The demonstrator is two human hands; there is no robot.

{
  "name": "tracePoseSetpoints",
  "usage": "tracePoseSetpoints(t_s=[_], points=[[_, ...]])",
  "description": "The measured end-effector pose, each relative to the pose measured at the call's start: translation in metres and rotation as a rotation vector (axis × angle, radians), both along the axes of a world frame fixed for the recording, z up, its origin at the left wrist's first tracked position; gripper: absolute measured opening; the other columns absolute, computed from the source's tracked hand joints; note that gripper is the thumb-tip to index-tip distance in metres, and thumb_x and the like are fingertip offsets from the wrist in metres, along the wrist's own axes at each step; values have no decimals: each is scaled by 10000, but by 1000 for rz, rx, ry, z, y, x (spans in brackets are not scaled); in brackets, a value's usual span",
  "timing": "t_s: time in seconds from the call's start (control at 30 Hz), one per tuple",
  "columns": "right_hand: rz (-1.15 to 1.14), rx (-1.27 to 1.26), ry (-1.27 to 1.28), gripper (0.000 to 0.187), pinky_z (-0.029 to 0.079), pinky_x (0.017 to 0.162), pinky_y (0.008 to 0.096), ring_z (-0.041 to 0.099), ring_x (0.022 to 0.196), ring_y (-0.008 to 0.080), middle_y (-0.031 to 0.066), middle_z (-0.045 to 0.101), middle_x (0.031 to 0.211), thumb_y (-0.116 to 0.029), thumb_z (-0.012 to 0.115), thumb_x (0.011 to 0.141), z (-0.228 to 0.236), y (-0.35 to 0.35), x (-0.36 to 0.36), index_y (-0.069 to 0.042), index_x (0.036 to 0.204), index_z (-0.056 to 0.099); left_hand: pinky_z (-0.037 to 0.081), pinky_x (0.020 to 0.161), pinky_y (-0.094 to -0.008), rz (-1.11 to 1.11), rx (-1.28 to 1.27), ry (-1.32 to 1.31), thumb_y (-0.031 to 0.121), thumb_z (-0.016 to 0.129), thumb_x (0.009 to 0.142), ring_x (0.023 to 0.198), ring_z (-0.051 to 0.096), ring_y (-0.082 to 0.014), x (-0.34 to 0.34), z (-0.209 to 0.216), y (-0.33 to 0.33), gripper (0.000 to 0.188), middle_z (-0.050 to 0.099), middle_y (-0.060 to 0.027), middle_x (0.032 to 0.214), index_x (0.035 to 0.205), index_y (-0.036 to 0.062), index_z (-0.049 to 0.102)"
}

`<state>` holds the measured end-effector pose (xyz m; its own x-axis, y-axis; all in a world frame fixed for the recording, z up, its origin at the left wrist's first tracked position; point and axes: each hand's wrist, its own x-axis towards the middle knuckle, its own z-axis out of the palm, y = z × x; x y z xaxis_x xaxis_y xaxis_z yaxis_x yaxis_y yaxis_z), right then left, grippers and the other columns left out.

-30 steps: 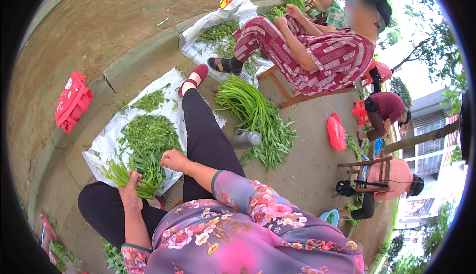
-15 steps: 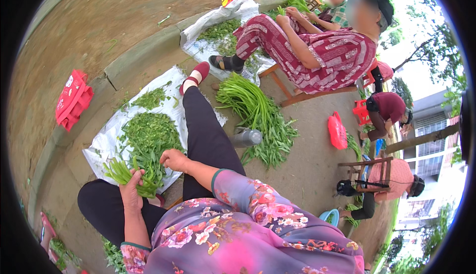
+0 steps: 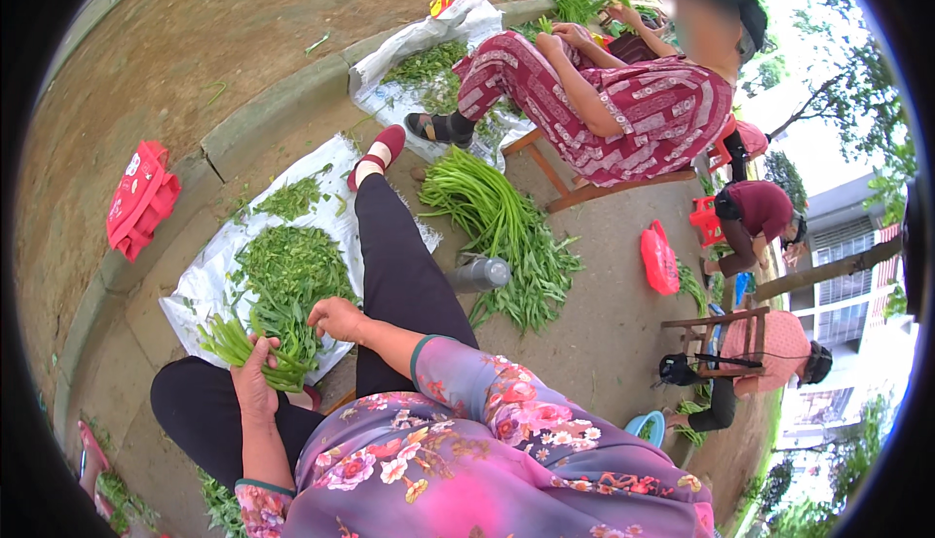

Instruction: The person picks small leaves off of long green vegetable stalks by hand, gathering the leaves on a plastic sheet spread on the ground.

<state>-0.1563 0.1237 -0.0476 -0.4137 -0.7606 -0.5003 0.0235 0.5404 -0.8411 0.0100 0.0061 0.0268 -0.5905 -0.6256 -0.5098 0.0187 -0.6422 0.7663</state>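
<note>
My left hand (image 3: 255,379) is wrapped round a bunch of green leafy vegetable stems (image 3: 226,339), whose cut ends point up and to the left. My right hand (image 3: 336,319) hovers just right of the bunch with its fingers curled together; whatever they pinch, if anything, is too small to make out. Under and beyond both hands, a heap of plucked green leaves (image 3: 292,265) lies on a white woven sack (image 3: 195,296) spread on the ground. To the right of my outstretched leg is a large pile of long-stemmed greens (image 3: 497,217).
A grey bottle (image 3: 479,273) lies by my leg. A red bag (image 3: 141,202) sits on the concrete kerb (image 3: 255,114). Across from me, a person in patterned red clothes (image 3: 653,114) sits handling greens. A red plastic bag (image 3: 659,258) and wooden chair (image 3: 716,343) stand further right.
My right hand has shifted slightly left, toward the bunch. My left hand still grips the stems. The whole view has moved a little.
</note>
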Motion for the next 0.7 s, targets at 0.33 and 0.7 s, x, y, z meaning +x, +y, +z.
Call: tracePoseSetpoints(t_s=[0.33,0.7], points=[[20,56,44,178,496,607,308,641,636,162,83,662,691,-139,546,815,-2,1,-6,-11,862,660,435,614,-234,9,28,61,121,633,835,654,519,-120,-4,3,-2,290,619,-111,863,1065,-28,538],[52,-37,13,201,473,537,260,572,577,103,50,632,665,-157,576,789,9,-1,-10,-7,874,679,402,618,-224,-70,-119,-39,118,667,793,637,496,-86,-4,4,-1,335,649,-88,842,1055,-70,577]])
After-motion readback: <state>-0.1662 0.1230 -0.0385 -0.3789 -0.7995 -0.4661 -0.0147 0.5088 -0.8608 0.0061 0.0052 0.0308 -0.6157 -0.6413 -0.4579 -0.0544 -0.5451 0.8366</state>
